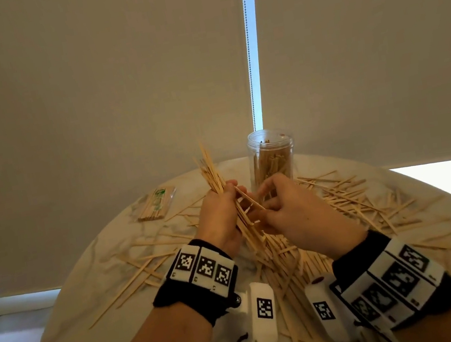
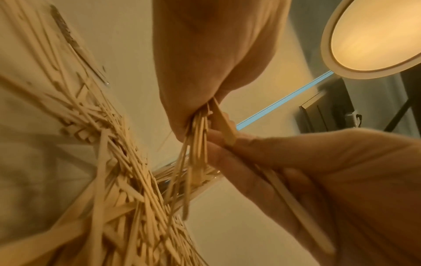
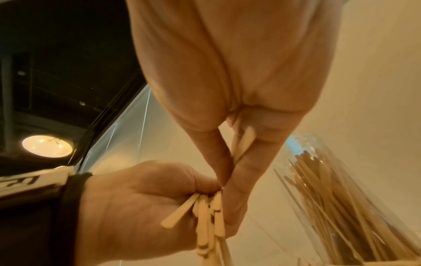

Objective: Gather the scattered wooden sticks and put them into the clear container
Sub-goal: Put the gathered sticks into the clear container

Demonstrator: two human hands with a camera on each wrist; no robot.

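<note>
My left hand grips a bundle of wooden sticks that fans upward and hangs down below the fist; the left wrist view shows the bundle under the curled fingers. My right hand pinches a single flat stick and holds it against the bundle; in the right wrist view this stick sits between thumb and forefinger. The clear container stands upright just behind both hands, lidless and partly filled with sticks. Many scattered sticks lie on the round table.
A flat plastic packet of sticks lies at the table's far left. A dense pile of loose sticks lies under and between my wrists. Window blinds hang close behind the table. A round ceiling lamp shows overhead.
</note>
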